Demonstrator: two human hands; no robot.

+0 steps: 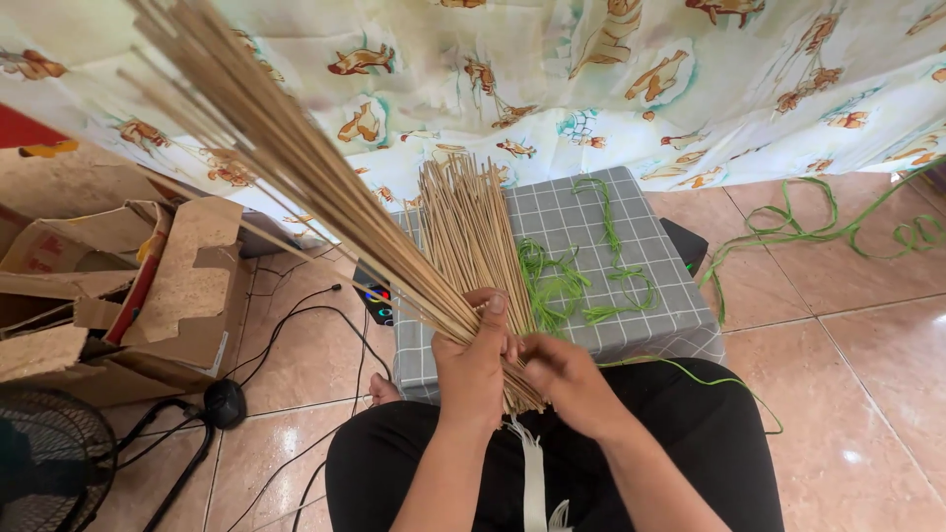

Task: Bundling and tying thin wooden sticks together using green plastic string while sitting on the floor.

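Head view: your left hand (471,363) grips the fanned stick bundle (463,246) above your lap; your right hand (560,374) pinches its base. Green strips (552,286) on the checked stool (641,325), cardboard box (148,286) beside.

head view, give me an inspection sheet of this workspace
surface: grey checked cushion over tan floor tiles
job's things: bundle of thin tan sticks, fanned out towards the camera; green strips on the cushion
clutter: torn cardboard boxes at left; more green strip on the floor
grippers: left hand wraps the bundle; right hand pinches its lower end, fingers closed
cables: black cables on the floor, a round black plug
surroundings: animal-print cloth hanging behind; black fan at lower left
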